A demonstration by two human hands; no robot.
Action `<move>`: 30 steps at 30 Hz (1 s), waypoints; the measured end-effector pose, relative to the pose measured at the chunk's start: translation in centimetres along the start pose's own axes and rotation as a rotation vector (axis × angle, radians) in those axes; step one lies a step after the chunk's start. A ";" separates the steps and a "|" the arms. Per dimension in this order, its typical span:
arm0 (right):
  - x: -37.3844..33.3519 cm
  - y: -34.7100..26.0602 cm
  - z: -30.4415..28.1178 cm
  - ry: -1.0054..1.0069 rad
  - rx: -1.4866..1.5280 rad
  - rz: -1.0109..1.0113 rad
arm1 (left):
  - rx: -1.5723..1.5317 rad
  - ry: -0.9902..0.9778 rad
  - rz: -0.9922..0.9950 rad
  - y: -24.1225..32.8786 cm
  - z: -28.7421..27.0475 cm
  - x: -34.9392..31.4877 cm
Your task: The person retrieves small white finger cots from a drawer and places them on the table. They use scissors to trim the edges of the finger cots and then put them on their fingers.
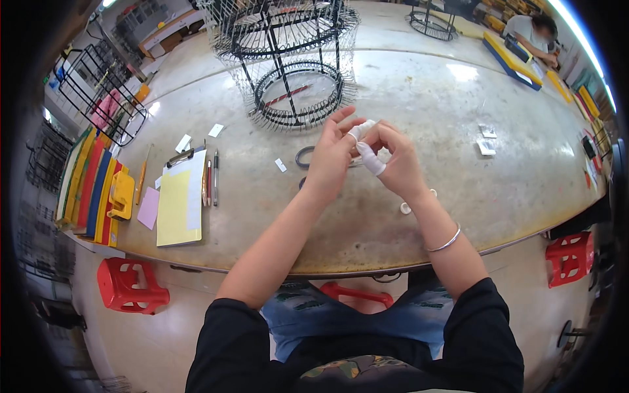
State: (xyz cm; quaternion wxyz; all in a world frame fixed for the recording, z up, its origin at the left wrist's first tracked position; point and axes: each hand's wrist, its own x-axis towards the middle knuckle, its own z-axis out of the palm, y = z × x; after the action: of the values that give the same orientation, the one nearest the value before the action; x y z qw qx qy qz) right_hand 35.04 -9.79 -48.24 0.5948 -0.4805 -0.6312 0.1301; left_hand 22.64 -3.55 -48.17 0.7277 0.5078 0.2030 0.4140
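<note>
My two hands meet above the middle of the beige table (426, 118). My left hand (329, 160) has its fingers spread, and one fingertip wears a white finger wrap (362, 128). My right hand (395, 162) pinches that wrap with its fingertips. A second white wrap (372, 160) covers my right thumb. A silver bangle (445, 242) sits on my right wrist. A small white ring-shaped piece (405, 208) lies on the table just below my right hand. A dark looped handle (304, 157), partly hidden, lies behind my left hand.
A tall black wire rack (291, 59) stands behind my hands. To the left lie a clipboard with yellow paper (180, 200), pens (211, 180), coloured boards (88, 187) and paper scraps. Red stools (131, 286) stand at the table edge. Another person (534, 33) sits far right.
</note>
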 end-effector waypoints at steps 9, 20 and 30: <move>-0.1 -0.2 -0.4 0.130 -0.165 -0.009 | 1.309 0.005 0.855 0.0 0.3 0.4; 0.0 -0.2 -0.1 0.034 -0.106 -0.041 | 1.081 0.055 0.720 1.2 -1.6 0.8; -0.3 0.3 -0.2 -0.074 0.081 0.031 | -0.124 0.106 -0.058 -0.8 -0.2 0.1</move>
State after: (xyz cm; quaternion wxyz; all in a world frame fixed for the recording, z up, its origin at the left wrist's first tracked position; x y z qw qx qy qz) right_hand 35.32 -9.90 -48.58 0.5881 -0.4606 -0.6393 0.1825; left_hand 22.82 -3.47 -48.99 0.7578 0.4329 0.2298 0.4309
